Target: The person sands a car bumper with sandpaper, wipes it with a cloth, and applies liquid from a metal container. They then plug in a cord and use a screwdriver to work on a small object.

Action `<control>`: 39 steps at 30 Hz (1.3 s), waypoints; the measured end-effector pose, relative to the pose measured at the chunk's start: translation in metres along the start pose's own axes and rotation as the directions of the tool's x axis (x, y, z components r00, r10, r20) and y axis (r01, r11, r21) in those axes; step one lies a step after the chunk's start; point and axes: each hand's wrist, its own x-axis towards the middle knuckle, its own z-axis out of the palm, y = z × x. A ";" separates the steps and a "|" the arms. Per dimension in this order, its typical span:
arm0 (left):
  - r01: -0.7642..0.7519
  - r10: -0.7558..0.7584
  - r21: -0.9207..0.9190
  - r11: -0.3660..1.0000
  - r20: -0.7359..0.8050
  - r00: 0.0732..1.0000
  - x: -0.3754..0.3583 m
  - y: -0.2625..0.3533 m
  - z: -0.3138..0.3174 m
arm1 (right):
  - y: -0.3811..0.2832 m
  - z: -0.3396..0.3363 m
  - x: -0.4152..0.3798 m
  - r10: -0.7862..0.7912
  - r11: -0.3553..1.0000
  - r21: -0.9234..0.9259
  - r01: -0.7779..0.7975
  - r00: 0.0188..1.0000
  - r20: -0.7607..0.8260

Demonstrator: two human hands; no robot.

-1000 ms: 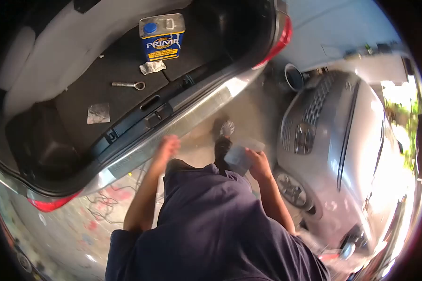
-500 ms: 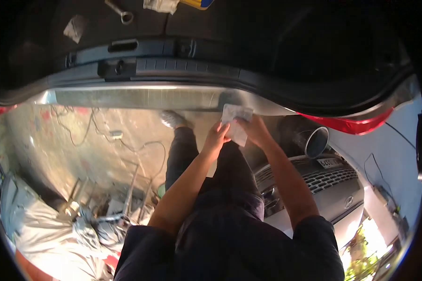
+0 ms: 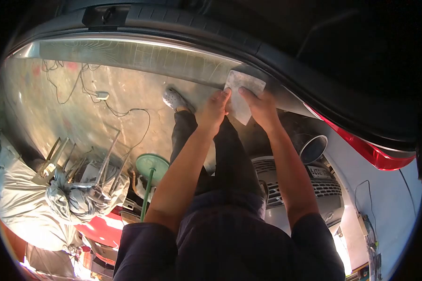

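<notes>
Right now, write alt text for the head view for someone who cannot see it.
Both hands, left hand and right hand, hold a pale sheet against the silver bumper of a car with its boot open. Below lie a cable, a green stool and a detached grille.

The lower part of the pale grey folded sheet (image 3: 243,91) is covered by the right hand (image 3: 262,107); its surface marking is blurred.

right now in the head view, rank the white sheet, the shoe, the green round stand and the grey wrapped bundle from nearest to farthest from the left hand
1. white sheet: at the left hand's fingertips, against the car's rear edge.
2. shoe: just left of the hand, on the floor.
3. green round stand: lower left.
4. grey wrapped bundle: far lower left.
</notes>
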 end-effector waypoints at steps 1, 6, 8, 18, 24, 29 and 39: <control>-0.024 0.023 -0.008 1.000 -0.032 0.999 -0.001 0.001 -0.004 | 0.000 0.006 0.003 0.006 1.000 0.000 -0.006 1.000 0.014; -0.029 0.013 -0.141 0.990 -0.113 0.994 -0.010 0.027 -0.028 | -0.026 0.037 0.014 0.023 1.000 -0.016 -0.022 0.998 0.063; -0.057 0.042 -0.179 0.982 -0.084 0.996 -0.008 0.020 -0.029 | -0.023 0.035 0.011 0.058 0.998 -0.021 -0.056 0.994 0.088; 0.023 -0.019 -0.140 0.990 0.026 0.999 -0.006 0.005 0.025 | -0.008 -0.014 -0.008 0.029 0.997 0.066 -0.028 0.999 -0.026; 0.046 -0.059 -0.234 0.971 -0.050 0.997 -0.003 0.009 0.000 | -0.019 0.013 0.009 -0.039 0.998 0.048 0.036 0.998 0.056; -0.011 -0.026 -0.317 0.948 -0.113 0.993 -0.008 0.023 -0.017 | -0.037 0.038 0.019 -0.114 0.987 -0.105 0.119 0.992 0.058; 0.071 -0.046 -0.276 0.958 0.095 0.994 -0.009 -0.005 0.041 | -0.003 -0.026 -0.019 -0.021 0.998 0.052 0.024 0.998 -0.064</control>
